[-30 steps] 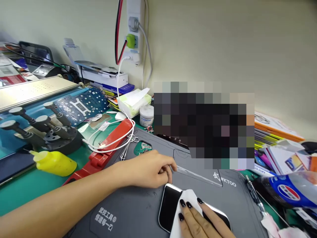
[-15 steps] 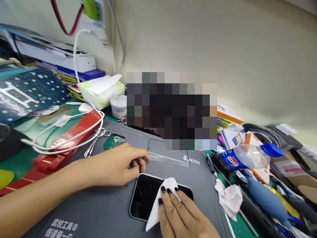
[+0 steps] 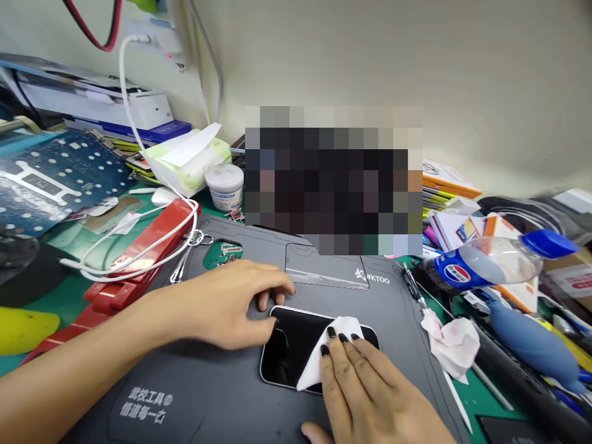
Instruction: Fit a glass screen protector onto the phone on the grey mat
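Note:
A smartphone (image 3: 289, 354) with a black screen and a pale frame lies face up on the grey work mat (image 3: 222, 394). My right hand (image 3: 370, 388) presses a folded white wipe (image 3: 311, 369) onto the right part of the screen, fingers laid over the cloth. At the phone's upper left corner is my left hand (image 3: 245, 302). Its thumb is at the phone's edge and its bent fingers stand apart from the thumb, near the top edge. The wipe and my right hand hide part of the phone.
A cola bottle (image 3: 481, 265) lies at the right, beyond a crumpled tissue (image 3: 451, 345) and a blue air blower (image 3: 531, 342). To the left are a red strap-like tool (image 3: 139, 246), a white cable (image 3: 123, 80) and a white tub (image 3: 224, 185). A pixelated block covers the back.
The view has shifted, so most things sit farther right and higher. My left thumb has opened away from the fingers towards the phone's edge. The wipe stays under my right fingers.

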Available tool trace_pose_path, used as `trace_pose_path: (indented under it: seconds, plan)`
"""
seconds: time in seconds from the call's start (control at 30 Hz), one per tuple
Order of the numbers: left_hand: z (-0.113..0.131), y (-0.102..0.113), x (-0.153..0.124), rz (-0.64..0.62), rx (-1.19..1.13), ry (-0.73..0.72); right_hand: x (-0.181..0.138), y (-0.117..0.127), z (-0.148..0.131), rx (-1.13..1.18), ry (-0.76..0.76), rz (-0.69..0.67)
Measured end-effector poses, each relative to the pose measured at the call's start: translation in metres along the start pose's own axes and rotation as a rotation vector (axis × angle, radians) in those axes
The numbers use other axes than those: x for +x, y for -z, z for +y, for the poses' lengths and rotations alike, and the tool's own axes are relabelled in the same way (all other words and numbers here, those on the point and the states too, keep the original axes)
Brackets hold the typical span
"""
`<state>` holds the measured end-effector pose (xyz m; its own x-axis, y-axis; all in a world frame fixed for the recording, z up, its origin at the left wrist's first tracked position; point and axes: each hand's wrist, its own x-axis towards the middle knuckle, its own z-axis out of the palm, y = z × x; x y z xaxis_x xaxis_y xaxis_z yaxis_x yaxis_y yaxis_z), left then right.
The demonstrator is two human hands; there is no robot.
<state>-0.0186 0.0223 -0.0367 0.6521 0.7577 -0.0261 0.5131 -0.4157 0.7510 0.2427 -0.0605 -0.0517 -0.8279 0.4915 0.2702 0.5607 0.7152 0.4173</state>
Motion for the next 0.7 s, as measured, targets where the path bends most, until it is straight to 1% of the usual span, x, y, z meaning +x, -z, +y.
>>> trace_pose_path:
  seconds: [0.17, 0.23, 0.37, 0.57, 0.63, 0.7]
  plan:
    - [0.008, 0.002, -0.002, -0.14, 0.074, 0.079, 0.001, -0.009, -0.002, -0.043, 0.029, 0.005]
    - [0.011, 0.001, -0.002, -0.178, 0.118, 0.092, 0.003, -0.011, -0.003, -0.04, 0.024, 0.009]
    - [0.015, -0.004, -0.001, -0.186, 0.26, 0.067, 0.005, -0.008, -0.003, -0.042, -0.021, 0.016]
    - [0.017, -0.009, -0.002, -0.201, 0.369, 0.053, 0.003, 0.002, -0.003, -0.076, -0.033, -0.053]
    - [0.018, -0.01, -0.001, -0.204, 0.378, 0.047, 0.006, 0.002, -0.006, -0.085, -0.042, -0.048]
    - [0.019, -0.011, 0.0, -0.196, 0.384, 0.031, 0.011, 0.0, -0.01, -0.062, -0.032, -0.003]
